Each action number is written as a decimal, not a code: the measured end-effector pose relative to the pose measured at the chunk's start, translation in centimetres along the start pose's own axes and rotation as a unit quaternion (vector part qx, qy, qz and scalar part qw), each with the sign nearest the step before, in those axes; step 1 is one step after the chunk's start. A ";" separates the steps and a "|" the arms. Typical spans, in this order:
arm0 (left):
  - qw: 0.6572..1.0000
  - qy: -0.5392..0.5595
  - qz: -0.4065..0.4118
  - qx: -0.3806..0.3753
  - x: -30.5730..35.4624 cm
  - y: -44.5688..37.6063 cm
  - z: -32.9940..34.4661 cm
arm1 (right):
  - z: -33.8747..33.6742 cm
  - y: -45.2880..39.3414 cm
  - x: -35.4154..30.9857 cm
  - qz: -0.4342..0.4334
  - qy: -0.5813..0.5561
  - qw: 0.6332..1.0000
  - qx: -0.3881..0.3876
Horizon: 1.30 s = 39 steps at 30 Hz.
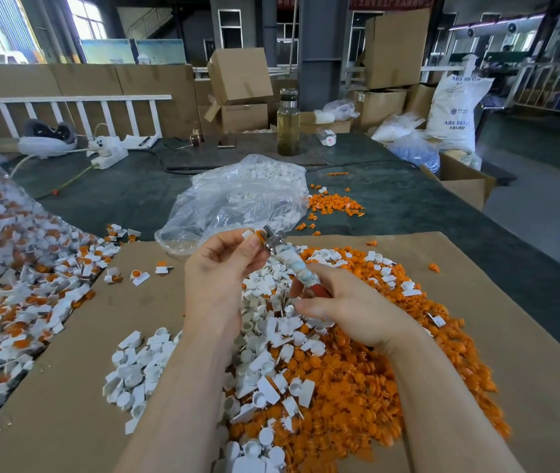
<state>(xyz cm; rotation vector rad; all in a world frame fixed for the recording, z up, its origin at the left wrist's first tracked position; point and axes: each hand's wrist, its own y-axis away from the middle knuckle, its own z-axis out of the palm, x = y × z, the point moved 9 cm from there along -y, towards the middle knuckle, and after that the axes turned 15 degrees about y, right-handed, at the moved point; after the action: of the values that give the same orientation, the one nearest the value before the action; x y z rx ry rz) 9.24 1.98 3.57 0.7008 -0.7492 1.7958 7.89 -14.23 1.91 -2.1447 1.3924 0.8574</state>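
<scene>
Ctr frame: L hand pinched cap part, R hand gripped taped tool — pressing step, judged; next needs square seating.

Both bare forearms come up from the bottom edge, angling in toward each other. The left grip is the higher one, wrist straight, thumb and forefinger pinching a small part at the tips — the other fingers curled behind. The right grip sits lower, back of the hand up, fingers wrapped round a tool handle — close to the left, not touching.
</scene>
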 end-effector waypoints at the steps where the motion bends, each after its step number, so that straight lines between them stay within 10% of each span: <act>1: 1.000 0.001 -0.001 0.000 0.0 0.0 0.0 | 0.0 0.0 0.0 -0.003 0.008 1.000 0.004; 19: 0.991 0.063 -0.109 0.039 -1.6 0.0 -1.0 | -0.2 -0.5 -0.3 0.002 0.114 0.991 0.063; 29: 0.879 0.313 -0.158 0.323 -1.4 -0.4 -10.2 | -3.4 -0.2 3.7 0.120 0.204 0.952 0.193; 39: 0.845 0.405 -0.098 0.335 -0.9 -0.7 -11.4 | -3.7 -0.1 5.5 0.180 0.292 0.922 0.180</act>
<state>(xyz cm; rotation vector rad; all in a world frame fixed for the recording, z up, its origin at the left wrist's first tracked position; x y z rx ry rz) 8.82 10.32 -4.29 0.3477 0.5304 1.9135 10.60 -20.21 0.68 -1.9523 2.0917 0.0242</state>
